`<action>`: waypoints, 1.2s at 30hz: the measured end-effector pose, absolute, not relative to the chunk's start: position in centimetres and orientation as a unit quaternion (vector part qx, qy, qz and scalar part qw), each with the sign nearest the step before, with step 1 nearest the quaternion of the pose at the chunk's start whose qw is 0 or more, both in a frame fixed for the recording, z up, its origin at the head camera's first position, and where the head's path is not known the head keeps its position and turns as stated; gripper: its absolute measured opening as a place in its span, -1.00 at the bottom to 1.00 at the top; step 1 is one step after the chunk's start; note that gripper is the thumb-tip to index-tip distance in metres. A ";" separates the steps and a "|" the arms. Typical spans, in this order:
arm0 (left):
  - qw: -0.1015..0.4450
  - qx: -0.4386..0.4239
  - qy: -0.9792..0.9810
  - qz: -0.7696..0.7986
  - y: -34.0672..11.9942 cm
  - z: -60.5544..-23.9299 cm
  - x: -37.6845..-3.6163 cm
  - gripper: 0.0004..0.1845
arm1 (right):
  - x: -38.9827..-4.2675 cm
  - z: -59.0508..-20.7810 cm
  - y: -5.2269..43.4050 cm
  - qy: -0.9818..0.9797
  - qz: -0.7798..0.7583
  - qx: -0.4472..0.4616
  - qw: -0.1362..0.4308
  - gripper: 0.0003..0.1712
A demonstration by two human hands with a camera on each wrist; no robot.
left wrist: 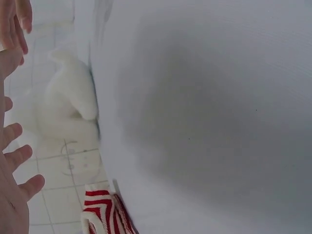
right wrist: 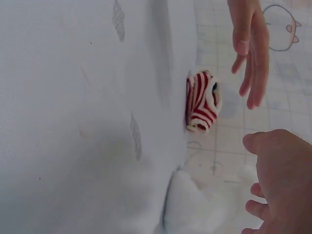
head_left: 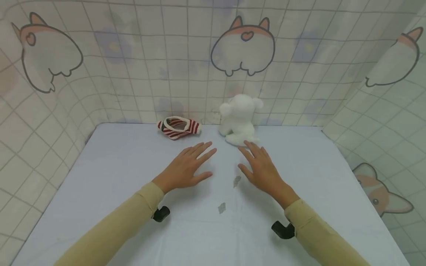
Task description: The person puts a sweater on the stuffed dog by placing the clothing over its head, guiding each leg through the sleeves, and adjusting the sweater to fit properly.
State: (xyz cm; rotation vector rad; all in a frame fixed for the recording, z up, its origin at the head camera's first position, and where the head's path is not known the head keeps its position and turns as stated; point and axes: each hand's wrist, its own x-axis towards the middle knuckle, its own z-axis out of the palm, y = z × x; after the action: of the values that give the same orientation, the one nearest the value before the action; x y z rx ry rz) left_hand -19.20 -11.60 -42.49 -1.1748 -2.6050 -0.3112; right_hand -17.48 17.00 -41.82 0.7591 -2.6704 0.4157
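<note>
My left hand (head_left: 190, 165) lies open, palm down, fingers straight, over the middle of the table. My right hand (head_left: 259, 165) lies the same way beside it, its fingertips close to the foot of a white plush toy (head_left: 239, 118) at the table's far edge. A small red-and-white striped garment (head_left: 179, 128) lies left of the toy, beyond my left hand. Neither hand holds anything. The left wrist view shows the plush toy (left wrist: 68, 107) and the striped garment (left wrist: 105, 212). In the right wrist view the striped garment (right wrist: 202, 100) and the toy (right wrist: 195, 207) show past my right hand (right wrist: 280, 180).
A pale cloth covers the table (head_left: 110, 173), with two small grey marks (head_left: 236, 181) between my hands. Curtains with a grid and cartoon animals (head_left: 244, 44) close in the back and both sides. Black wrist mounts (head_left: 283, 229) sit under my sleeves.
</note>
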 end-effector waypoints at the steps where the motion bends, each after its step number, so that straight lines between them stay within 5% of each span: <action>1: 0.133 -0.404 -0.899 -0.107 -11.5 -42.5 -19.3 -0.22 | -17.6 -41.9 17.1 -0.938 0.150 0.263 0.166 -0.34; 36: 0.118 -0.350 -0.912 -0.176 -10.4 -42.4 -21.8 -0.21 | -19.6 -43.1 18.0 -0.939 0.277 0.155 0.136 -0.33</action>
State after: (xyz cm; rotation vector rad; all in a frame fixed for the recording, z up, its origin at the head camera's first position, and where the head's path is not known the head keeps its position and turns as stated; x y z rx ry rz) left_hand -21.77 -10.43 -42.41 -1.0235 -2.6686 -0.5150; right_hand -19.58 17.99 -43.11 0.4494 -2.7186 0.8014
